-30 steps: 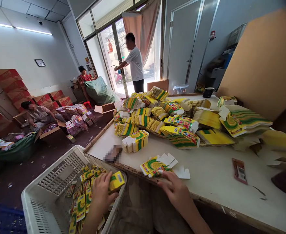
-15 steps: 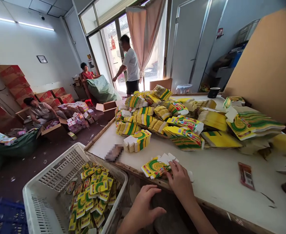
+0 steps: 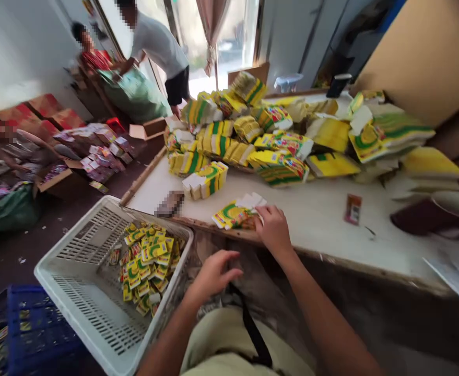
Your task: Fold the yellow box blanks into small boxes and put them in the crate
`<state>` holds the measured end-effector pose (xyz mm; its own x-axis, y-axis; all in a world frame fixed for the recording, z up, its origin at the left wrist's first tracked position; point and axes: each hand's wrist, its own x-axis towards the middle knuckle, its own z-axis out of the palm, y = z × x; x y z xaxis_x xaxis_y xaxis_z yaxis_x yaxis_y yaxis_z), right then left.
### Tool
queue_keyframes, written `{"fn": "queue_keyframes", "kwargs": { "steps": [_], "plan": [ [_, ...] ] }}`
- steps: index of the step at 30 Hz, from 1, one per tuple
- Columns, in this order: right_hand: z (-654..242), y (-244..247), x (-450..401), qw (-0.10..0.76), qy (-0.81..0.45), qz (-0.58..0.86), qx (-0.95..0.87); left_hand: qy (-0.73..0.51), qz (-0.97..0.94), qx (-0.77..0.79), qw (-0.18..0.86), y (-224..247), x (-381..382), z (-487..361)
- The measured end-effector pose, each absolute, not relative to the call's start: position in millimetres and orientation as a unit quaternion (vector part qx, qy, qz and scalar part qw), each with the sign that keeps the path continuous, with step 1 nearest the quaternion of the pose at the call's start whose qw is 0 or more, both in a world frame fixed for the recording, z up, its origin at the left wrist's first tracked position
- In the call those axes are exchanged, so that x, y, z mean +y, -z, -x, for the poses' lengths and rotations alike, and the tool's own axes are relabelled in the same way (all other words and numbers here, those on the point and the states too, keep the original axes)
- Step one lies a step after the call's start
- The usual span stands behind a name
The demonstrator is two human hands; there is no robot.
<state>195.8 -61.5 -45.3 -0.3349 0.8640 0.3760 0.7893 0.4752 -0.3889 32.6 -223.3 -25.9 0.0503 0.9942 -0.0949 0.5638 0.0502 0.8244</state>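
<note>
My right hand (image 3: 273,230) is at the table's front edge, its fingers closed on the right end of some flat yellow-green cartons (image 3: 234,212) with white flaps. Whether it lifts one is too blurred to tell. My left hand (image 3: 216,272) hangs in front of the table edge, thumb and fingers apart, holding nothing. Behind the cartons stands a short row of white-topped yellow boxes (image 3: 206,180). Large bundles of flat yellow cartons (image 3: 213,140) are heaped across the back of the table (image 3: 311,214).
A white plastic basket (image 3: 67,263) with small yellow packets stands at the left, beside a blue crate (image 3: 37,324). On the table are a red sachet (image 3: 353,209), a dark mug (image 3: 428,216) and a blurred-out object (image 3: 169,203). Several people are beyond, among cartons and green sacks.
The view has tilted down and shifted. My right hand has closed on the cartons' flap end. The person in a white shirt has bent over the green sack.
</note>
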Motion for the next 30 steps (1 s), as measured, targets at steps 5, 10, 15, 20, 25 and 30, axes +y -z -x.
{"fn": "queue_keyframes", "kwargs": {
  "steps": [5, 10, 15, 20, 25, 30],
  "plan": [
    [-217, 40, -51, 0.342, -0.124, 0.475, -0.801, -0.277, -0.618, 0.602, 0.423, 39, -221, -38],
    [-204, 37, -39, 0.272, -0.161, 0.389, -0.865, -0.263, -0.636, 0.590, 0.423, 39, -217, -44],
    [-182, 50, -25, 0.219, -0.191, 0.296, -0.910, -0.254, -0.632, 0.610, 0.406, 37, -212, -42],
    [-179, 68, -23, 0.218, -0.175, 0.315, -0.907, -0.246, -0.639, 0.605, 0.406, 32, -205, -42],
    [-182, 67, -32, 0.191, -0.136, 0.344, -0.909, -0.312, -0.660, 0.554, 0.401, 11, -193, -43],
    [-183, 73, -34, 0.188, -0.104, 0.346, -0.913, -0.353, -0.703, 0.567, 0.245, -6, -138, -31]
  ]
}}
